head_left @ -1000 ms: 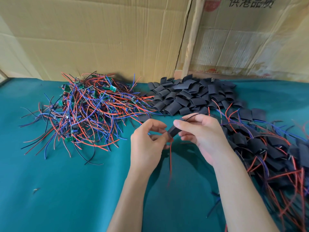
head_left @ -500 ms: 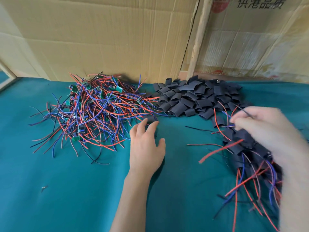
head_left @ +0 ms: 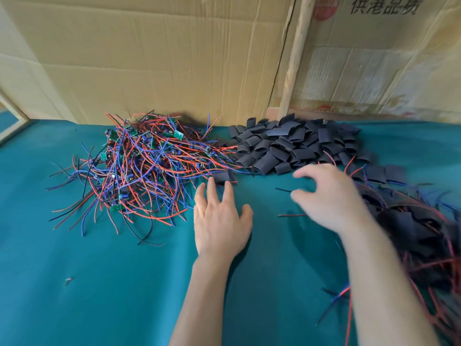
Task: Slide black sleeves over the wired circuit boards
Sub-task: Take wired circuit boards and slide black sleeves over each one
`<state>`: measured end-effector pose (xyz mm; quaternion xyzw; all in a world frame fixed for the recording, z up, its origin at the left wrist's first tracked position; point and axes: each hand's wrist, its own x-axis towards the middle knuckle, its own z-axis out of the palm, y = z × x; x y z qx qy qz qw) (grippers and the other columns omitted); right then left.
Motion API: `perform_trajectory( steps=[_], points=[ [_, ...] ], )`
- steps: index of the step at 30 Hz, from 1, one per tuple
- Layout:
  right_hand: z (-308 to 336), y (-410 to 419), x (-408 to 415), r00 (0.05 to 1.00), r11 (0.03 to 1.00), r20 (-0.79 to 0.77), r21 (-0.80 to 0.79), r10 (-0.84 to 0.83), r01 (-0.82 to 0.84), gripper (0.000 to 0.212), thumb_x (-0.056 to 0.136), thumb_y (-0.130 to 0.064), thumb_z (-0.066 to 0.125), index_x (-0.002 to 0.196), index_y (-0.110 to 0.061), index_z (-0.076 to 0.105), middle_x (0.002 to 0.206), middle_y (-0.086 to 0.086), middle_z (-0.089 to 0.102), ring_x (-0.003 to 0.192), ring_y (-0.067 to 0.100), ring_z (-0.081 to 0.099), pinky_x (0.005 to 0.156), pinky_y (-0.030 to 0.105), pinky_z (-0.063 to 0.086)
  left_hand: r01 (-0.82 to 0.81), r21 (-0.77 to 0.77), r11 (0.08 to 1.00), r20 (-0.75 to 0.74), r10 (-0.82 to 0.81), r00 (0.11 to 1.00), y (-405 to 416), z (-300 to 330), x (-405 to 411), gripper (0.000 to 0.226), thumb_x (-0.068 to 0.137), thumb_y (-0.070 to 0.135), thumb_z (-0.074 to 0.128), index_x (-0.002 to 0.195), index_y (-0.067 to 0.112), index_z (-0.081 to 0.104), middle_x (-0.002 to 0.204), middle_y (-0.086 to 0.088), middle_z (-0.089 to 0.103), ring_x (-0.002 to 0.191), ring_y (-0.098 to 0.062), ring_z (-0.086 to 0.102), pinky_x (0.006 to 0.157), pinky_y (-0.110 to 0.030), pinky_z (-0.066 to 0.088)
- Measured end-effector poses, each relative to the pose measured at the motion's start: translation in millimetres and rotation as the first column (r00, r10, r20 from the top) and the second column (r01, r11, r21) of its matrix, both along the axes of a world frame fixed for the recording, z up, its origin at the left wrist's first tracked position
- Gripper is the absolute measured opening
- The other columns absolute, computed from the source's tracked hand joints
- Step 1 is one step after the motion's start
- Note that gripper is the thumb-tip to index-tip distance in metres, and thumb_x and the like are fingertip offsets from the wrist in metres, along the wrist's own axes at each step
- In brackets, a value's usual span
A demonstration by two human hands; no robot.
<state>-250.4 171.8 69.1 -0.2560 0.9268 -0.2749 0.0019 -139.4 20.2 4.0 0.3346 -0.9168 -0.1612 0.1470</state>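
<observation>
A tangle of small green circuit boards with red, blue and black wires [head_left: 139,168] lies at the back left of the teal cloth. A heap of empty black sleeves [head_left: 294,143] sits at the back middle. Sleeved boards with trailing wires [head_left: 411,226] pile up on the right. My left hand [head_left: 219,221] lies flat with fingers straight, its fingertips next to one loose black sleeve [head_left: 222,176] at the edge of the wire tangle. My right hand [head_left: 329,196] hovers blurred in the middle, fingers loosely curled and holding nothing.
Cardboard sheets [head_left: 162,58] and a wooden post [head_left: 295,56] stand upright behind the piles. The teal cloth [head_left: 87,295] covers the whole table, with a tiny scrap [head_left: 68,280] at the front left. A wooden frame edge [head_left: 12,121] shows at far left.
My hands parted from the sleeved board. The right hand carried it to the right pile, let go, and has swung back toward the middle. The left hand reached forward toward the wire tangle.
</observation>
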Motion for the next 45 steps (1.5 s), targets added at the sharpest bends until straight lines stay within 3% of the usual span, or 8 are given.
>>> perform_trajectory(
  steps=[6, 12, 17, 22, 26, 31, 36, 45],
  points=[
    [-38.4, -23.6, 6.7, 0.999, 0.977, -0.026, 0.213, 0.022, -0.016, 0.047, 0.095, -0.032, 0.060, 0.141, -0.027, 0.056, 0.144, -0.003, 0.053, 0.144, 0.025, 0.032, 0.123, 0.052, 0.012, -0.003, 0.019, 1.000, -0.041, 0.004, 0.999, -1.4, 1.7, 0.8, 0.072, 0.096, 0.049, 0.049, 0.156, 0.015, 0.027, 0.162, -0.003, 0.025, 0.148, -0.028, 0.011, 0.121, -0.037, 0.014],
    [-35.4, -62.0, 38.4, 0.964, 0.897, 0.105, -0.403, 0.243, -0.182, 0.045, 0.096, -0.021, 0.063, 0.139, -0.031, 0.058, 0.141, -0.014, 0.058, 0.130, 0.006, 0.049, 0.107, 0.016, 0.030, 0.160, 0.060, 0.985, -0.318, -0.133, 0.939, -2.4, 6.6, 5.1, 0.047, 0.088, 0.027, 0.062, 0.132, 0.010, 0.062, 0.143, 0.001, 0.054, 0.132, -0.028, 0.039, 0.112, -0.038, 0.034],
    [-35.1, -58.8, 33.6, 0.960, 0.838, 0.223, -0.545, 0.170, -0.022, 0.027, 0.092, -0.017, 0.065, 0.111, -0.033, 0.074, 0.101, -0.017, 0.075, 0.087, 0.001, 0.068, 0.084, 0.027, 0.051, 0.318, 0.109, 0.942, -0.461, -0.235, 0.856, 5.4, 16.7, 6.2, 0.027, 0.083, 0.020, 0.061, 0.104, 0.025, 0.077, 0.111, 0.012, 0.071, 0.110, -0.015, 0.056, 0.100, -0.028, 0.042],
    [-35.8, -50.5, 26.2, 0.953, 0.782, 0.301, -0.603, 0.042, 0.156, 0.034, 0.082, 0.000, 0.059, 0.079, -0.029, 0.076, 0.071, -0.017, 0.072, 0.065, -0.001, 0.064, 0.071, 0.029, 0.056, 0.019, 0.073, 0.997, -0.238, -0.001, 0.971, 1.3, 14.2, 8.6, 0.028, 0.085, 0.024, 0.062, 0.112, 0.023, 0.070, 0.123, 0.007, 0.062, 0.126, -0.020, 0.047, 0.102, -0.037, 0.035],
    [-35.8, -44.0, 24.2, 0.957, 0.830, 0.286, -0.544, 0.044, 0.124, 0.039, 0.080, -0.005, 0.055, 0.072, -0.036, 0.076, 0.057, -0.014, 0.065, 0.050, 0.002, 0.049, 0.052, 0.013, 0.036, -0.057, 0.071, 0.996, -0.172, 0.068, 0.983, -1.6, 13.0, 9.2, 0.025, 0.091, 0.024, 0.059, 0.112, 0.021, 0.073, 0.120, 0.001, 0.059, 0.118, -0.025, 0.047, 0.097, -0.036, 0.035],
    [-33.7, -42.6, 24.8, 0.952, 0.860, 0.295, -0.504, 0.080, 0.084, 0.035, 0.080, -0.004, 0.055, 0.067, -0.029, 0.076, 0.067, -0.014, 0.073, 0.058, 0.001, 0.061, 0.053, 0.011, 0.040, -0.046, 0.121, 0.992, -0.286, 0.080, 0.955, -10.7, 10.9, 9.6, 0.013, 0.090, 0.011, 0.066, 0.095, 0.014, 0.077, 0.099, -0.005, 0.067, 0.102, -0.030, 0.052, 0.091, -0.040, 0.042],
    [-35.3, -42.8, 25.9, 0.957, 0.886, 0.279, -0.459, 0.074, 0.065, 0.034, 0.080, -0.007, 0.057, 0.070, -0.033, 0.075, 0.069, -0.014, 0.073, 0.063, 0.002, 0.063, 0.056, 0.019, 0.042, -0.106, 0.095, 0.990, -0.253, 0.127, 0.959, -7.6, 8.8, 8.3, 0.019, 0.085, 0.036, 0.075, 0.085, 0.018, 0.070, 0.093, -0.003, 0.064, 0.100, -0.030, 0.048, 0.089, -0.041, 0.042],
    [-35.8, -44.0, 26.4, 0.958, 0.912, 0.265, -0.410, 0.110, 0.008, 0.030, 0.081, -0.006, 0.058, 0.069, -0.028, 0.075, 0.065, -0.013, 0.071, 0.051, 0.001, 0.052, 0.046, 0.009, 0.032, -0.367, 0.005, 0.930, -0.058, 0.366, 0.929, -10.4, 4.4, 7.3, 0.031, 0.096, 0.043, 0.055, 0.103, 0.016, 0.069, 0.112, -0.008, 0.062, 0.114, -0.034, 0.043, 0.095, -0.042, 0.033]
  ],
)
